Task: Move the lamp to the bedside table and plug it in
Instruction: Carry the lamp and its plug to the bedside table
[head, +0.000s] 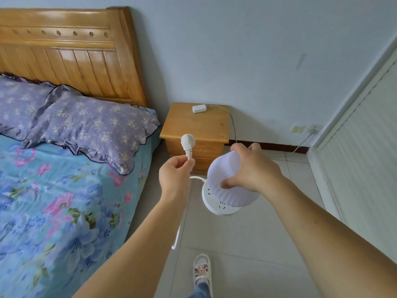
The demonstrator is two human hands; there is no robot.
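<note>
A small white lamp (pixel 223 179) with a pale shade and a round white base hangs in the air, gripped by its shade in my right hand (pixel 253 168). My left hand (pixel 175 175) pinches the lamp's white cord just below the plug (pixel 187 142), which points up. The cord (pixel 178 229) loops down between my arms. Ahead stands the wooden bedside table (pixel 199 127) beside the bed. On its back edge lies a white power strip (pixel 199 108), whose cable runs down to a wall socket (pixel 314 128).
A wooden bed with a floral sheet (pixel 53 201) and purple pillows (pixel 86 127) fills the left. A white wardrobe or door panel (pixel 365 158) stands at the right. The floor is pale tile (pixel 247 244). My slippered foot (pixel 202 269) shows below.
</note>
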